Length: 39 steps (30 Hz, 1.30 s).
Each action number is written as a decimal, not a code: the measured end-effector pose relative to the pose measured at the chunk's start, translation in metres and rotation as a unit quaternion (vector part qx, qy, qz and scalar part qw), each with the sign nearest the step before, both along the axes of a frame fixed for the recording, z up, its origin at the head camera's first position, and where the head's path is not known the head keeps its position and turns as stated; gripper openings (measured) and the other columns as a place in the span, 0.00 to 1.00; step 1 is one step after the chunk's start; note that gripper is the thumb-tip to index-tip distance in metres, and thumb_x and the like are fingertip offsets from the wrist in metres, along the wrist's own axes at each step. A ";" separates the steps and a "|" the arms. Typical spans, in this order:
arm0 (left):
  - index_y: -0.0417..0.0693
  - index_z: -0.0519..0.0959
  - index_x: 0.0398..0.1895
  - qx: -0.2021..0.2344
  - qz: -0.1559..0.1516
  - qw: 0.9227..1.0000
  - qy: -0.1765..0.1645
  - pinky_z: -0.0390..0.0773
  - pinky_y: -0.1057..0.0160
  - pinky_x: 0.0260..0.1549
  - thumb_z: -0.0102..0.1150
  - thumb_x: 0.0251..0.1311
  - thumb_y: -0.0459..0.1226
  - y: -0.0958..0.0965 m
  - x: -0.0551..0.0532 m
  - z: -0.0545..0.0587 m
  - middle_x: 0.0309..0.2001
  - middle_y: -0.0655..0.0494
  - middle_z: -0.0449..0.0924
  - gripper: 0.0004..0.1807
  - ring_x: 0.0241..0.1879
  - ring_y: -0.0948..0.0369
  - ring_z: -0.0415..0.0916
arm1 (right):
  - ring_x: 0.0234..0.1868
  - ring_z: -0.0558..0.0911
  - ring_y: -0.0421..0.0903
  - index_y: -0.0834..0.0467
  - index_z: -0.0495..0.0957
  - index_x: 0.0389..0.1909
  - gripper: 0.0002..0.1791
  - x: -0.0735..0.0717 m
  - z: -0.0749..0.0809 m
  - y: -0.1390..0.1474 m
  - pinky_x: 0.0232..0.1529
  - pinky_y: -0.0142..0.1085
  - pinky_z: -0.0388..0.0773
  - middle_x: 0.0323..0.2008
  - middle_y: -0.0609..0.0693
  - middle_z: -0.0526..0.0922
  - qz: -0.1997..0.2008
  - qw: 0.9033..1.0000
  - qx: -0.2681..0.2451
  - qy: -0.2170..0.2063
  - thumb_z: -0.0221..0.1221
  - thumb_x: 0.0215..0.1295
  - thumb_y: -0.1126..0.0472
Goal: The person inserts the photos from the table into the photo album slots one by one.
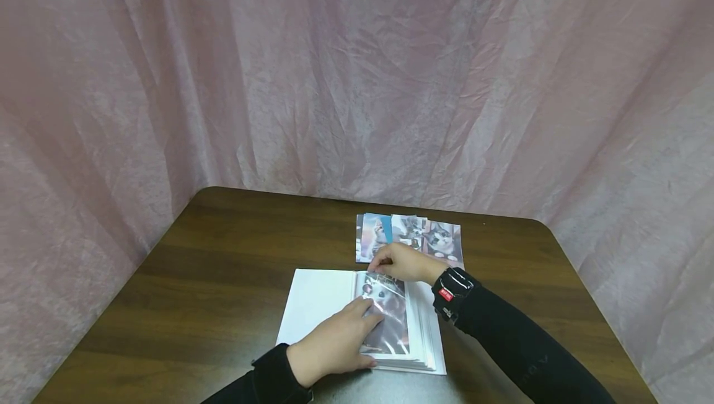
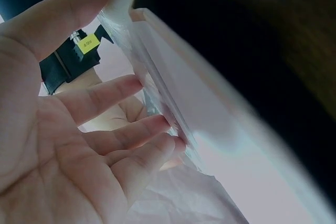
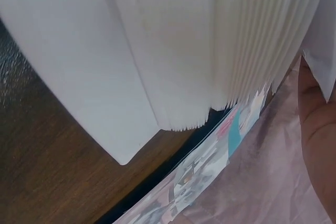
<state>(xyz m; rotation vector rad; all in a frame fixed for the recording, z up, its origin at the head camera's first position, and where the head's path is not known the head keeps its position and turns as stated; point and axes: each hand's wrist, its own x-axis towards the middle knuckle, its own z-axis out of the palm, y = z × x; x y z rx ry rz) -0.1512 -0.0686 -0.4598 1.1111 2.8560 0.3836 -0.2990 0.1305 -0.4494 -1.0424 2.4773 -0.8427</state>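
A white photo album (image 1: pixel 323 295) lies opened on the table. Its right page has a clear sleeve with a cat photo (image 1: pixel 390 320) in it, glossy with reflections. At the sleeve's top edge my right hand (image 1: pixel 406 263) pinches the top of the photo with curled fingers. In the right wrist view, that hand (image 3: pixel 317 129) shows at the right edge, beside a white sheet corner. My left hand (image 1: pixel 340 339) rests on the lower left of the page, fingers extended. In the left wrist view, the fingertips of the left hand (image 2: pixel 89 135) touch the clear sleeve.
Several cat photos (image 1: pixel 443 240) lie overlapping behind the album, close to the right hand. The brown wooden table (image 1: pixel 234 255) extends to both sides. A pink curtain (image 1: pixel 357 82) hangs behind its far edge. The album's stacked pages (image 3: pixel 257 35) fan out in the right wrist view.
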 end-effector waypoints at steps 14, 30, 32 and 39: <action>0.47 0.76 0.65 -0.002 0.003 1.000 -0.009 0.71 0.53 0.64 0.75 0.50 0.54 0.003 -0.001 -0.001 0.67 0.42 0.69 0.40 0.68 0.46 0.66 | 0.40 0.81 0.38 0.56 0.87 0.42 0.08 0.000 -0.001 0.008 0.44 0.34 0.79 0.41 0.46 0.86 -0.040 0.999 0.003 -0.007 0.58 0.71 0.66; 0.45 0.78 0.61 0.012 -0.040 0.998 0.040 0.73 0.60 0.62 0.69 0.59 0.48 0.007 -0.002 0.001 0.64 0.46 0.74 0.29 0.63 0.55 0.73 | 0.31 0.79 0.39 0.55 0.85 0.48 0.10 0.005 0.010 0.030 0.30 0.34 0.78 0.40 0.45 0.85 -0.094 0.996 -0.003 0.004 0.57 0.72 0.64; 0.44 0.79 0.60 0.016 -0.047 0.998 0.050 0.74 0.61 0.60 0.68 0.59 0.47 0.007 -0.003 0.000 0.62 0.47 0.75 0.27 0.61 0.57 0.74 | 0.29 0.78 0.40 0.56 0.85 0.48 0.11 0.005 0.012 0.032 0.30 0.35 0.78 0.40 0.46 0.85 -0.093 0.996 -0.005 0.004 0.57 0.73 0.64; 0.41 0.79 0.58 0.056 -0.071 0.995 0.049 0.76 0.65 0.56 0.66 0.56 0.40 0.007 -0.004 -0.003 0.58 0.52 0.78 0.25 0.57 0.62 0.76 | 0.32 0.77 0.39 0.62 0.85 0.47 0.11 0.003 0.019 0.040 0.35 0.34 0.77 0.40 0.55 0.86 -0.096 0.995 -0.027 0.017 0.57 0.72 0.64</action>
